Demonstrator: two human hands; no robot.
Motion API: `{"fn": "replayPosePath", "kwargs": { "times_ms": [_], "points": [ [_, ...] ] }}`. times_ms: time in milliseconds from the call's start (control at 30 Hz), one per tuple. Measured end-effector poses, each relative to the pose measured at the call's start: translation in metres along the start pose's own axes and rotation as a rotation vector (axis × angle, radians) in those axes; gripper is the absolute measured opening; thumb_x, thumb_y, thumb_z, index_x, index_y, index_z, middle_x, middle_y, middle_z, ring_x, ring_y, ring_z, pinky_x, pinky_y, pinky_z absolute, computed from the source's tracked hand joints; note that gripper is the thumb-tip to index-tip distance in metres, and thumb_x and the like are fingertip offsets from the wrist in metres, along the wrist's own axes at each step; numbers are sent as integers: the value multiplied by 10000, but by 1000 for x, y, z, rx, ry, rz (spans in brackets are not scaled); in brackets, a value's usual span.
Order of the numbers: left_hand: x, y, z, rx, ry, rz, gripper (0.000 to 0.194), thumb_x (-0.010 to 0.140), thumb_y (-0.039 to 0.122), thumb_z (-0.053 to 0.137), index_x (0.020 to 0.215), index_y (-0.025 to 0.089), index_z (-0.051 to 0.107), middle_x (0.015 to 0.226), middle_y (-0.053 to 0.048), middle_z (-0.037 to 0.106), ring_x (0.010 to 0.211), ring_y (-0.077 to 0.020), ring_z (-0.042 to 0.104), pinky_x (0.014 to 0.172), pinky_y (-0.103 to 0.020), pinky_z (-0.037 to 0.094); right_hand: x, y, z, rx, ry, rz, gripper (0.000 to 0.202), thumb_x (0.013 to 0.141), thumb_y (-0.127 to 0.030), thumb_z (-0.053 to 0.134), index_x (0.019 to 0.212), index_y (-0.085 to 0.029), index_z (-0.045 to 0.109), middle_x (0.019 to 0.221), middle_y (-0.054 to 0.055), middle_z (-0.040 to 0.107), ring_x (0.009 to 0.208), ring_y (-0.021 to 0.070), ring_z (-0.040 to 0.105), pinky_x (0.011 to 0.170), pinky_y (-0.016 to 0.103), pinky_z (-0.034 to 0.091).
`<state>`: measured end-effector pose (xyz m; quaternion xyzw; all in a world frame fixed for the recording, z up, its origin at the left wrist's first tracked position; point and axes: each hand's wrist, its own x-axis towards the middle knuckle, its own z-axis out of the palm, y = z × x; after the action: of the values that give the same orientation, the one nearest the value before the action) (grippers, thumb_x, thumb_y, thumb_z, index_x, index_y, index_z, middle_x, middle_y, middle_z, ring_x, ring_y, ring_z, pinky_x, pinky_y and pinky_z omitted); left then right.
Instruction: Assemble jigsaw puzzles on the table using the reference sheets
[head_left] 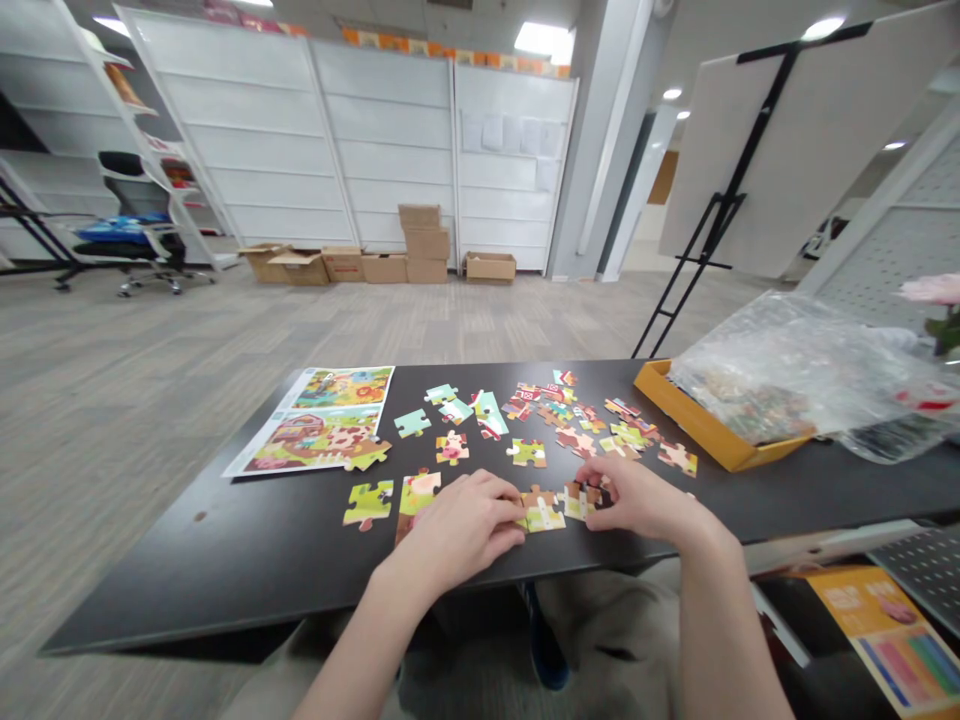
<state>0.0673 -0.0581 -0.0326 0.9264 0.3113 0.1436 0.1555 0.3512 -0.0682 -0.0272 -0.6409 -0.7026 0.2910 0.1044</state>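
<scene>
My left hand (472, 520) rests over a row of jigsaw pieces near the table's front edge, its fingers curved down and holding a piece mostly hidden beneath them. A fence-patterned puzzle piece (545, 510) sticks out to the right of those fingers. My right hand (637, 497) pinches another fence puzzle piece (577, 502) close beside it; whether the two touch I cannot tell. To the left, a piece with a pink animal's part and yellow-green (420, 490) is partly covered by my left hand. A green puzzle piece (368, 502) lies apart farther left.
A picture sheet (259, 455) lies at the table's left, with a green piece (369, 455) overlapping its corner. Several loose pieces (577, 440) are spread behind my hands. An orange box (701, 425) with a plastic bag (795, 350) stands at the right on the black table (247, 560).
</scene>
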Motion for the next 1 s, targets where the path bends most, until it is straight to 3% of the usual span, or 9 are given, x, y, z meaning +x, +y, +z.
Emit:
{"fn": "replayPosePath", "kwargs": {
  "times_ms": [200,367,567,800,1000],
  "points": [
    [-2,-1,4,4,30,5,166,958,316,664,1096,253,732,1122,-34,719,1082,-226,610,945,-369,493,2,4,-1,-86,5,14,292,643,-235,743,925,-205,673,925,27,660,785,178,584,693,271,418],
    [1,2,6,-13,40,-5,107,938,282,689,1020,214,698,1065,-30,732,1047,-220,624,908,-356,490,1,1,-3,-38,-14,-8,440,641,-184,732,1071,-214,639,905,10,637,814,183,585,721,271,428],
    [3,2,7,-28,45,36,95,964,278,653,975,216,725,1047,-23,757,1017,-211,642,887,-356,470,-1,-4,-8,12,-25,-57,393,629,-183,743,1014,-206,671,912,18,618,815,184,552,706,277,422],
    [1,1,9,9,46,48,139,989,289,616,957,216,730,1066,-14,760,1011,-199,647,881,-357,458,3,6,-11,301,-86,-155,219,798,-317,682,966,-187,628,724,-30,551,687,145,522,635,257,414],
    [1,3,9,14,45,48,134,982,288,629,941,217,734,1055,-8,762,996,-200,653,866,-358,453,3,1,-11,298,-114,-177,278,835,-404,671,968,-162,702,720,4,613,666,148,537,625,263,421]
  ]
}}
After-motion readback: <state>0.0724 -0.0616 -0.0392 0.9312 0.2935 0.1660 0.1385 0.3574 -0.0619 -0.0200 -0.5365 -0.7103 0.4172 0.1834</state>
